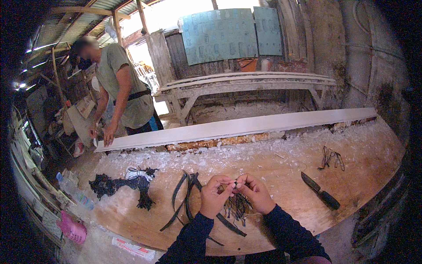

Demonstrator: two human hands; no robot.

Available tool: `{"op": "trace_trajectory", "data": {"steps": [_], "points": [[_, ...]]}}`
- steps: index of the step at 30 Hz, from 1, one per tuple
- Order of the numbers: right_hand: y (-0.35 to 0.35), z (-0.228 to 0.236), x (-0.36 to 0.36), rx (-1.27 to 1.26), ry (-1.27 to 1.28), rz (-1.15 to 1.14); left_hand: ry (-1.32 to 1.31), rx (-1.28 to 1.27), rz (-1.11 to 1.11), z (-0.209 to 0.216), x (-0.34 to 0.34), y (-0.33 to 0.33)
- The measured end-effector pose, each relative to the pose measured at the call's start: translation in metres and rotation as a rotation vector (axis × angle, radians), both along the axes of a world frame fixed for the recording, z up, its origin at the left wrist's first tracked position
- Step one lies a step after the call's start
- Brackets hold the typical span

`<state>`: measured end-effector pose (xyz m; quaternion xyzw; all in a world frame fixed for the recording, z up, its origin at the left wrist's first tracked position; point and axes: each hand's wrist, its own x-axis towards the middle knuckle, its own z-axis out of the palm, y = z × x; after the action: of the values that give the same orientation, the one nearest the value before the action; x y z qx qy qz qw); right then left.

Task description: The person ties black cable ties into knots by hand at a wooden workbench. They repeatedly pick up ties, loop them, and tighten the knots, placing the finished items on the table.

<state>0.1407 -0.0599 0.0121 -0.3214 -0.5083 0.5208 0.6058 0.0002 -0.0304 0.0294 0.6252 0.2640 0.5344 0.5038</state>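
Note:
My left hand (216, 193) and my right hand (255, 192) meet above the near middle of the table, thumbs and forefingers pinched together. Between the fingertips shows a small black piece (236, 183), too small to name surely. Under my hands lies a loose bunch of thin dark cords (237, 207); whether the piece joins it I cannot tell. Just left of my left hand, flat black rubber-like strips (179, 193) lie crossed, partly beneath my forearm. To the right rests a knife (320, 190) with a dark blade and black handle.
Bundled black cords (125, 187) with a white tie (140, 174) lie left. More thin cords (332, 159) are at right. A long white plank-like piece (237, 128) spans the table's far edge; a person (127, 92) touches its left end. A plastic bottle (74, 191) stands beyond the left edge.

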Motion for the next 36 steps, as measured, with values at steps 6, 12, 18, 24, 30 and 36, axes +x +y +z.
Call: {"op": "trace_trajectory", "data": {"steps": [6, 12, 18, 24, 30, 36], "points": [[-0.001, 0.002, 0.002, -0.148, 0.296, 0.204, 0.089, -0.044, -0.029, 0.0, -0.004, -0.001], [0.001, 0.0, 0.005, -0.189, 0.412, 0.258, 0.076, 0.022, 0.005, -0.007, -0.001, 0.004], [0.003, -0.003, 0.007, -0.26, 0.386, 0.183, 0.075, 0.017, -0.03, -0.012, -0.001, 0.006], [-0.001, 0.002, 0.006, -0.211, 0.289, 0.109, 0.095, -0.035, -0.144, -0.005, -0.007, 0.007], [0.0, 0.001, 0.005, -0.13, 0.182, 0.072, 0.096, -0.134, -0.241, -0.002, -0.008, 0.009], [0.001, 0.001, 0.003, -0.102, 0.127, 0.002, 0.106, -0.14, -0.261, -0.006, -0.006, 0.012]]}}
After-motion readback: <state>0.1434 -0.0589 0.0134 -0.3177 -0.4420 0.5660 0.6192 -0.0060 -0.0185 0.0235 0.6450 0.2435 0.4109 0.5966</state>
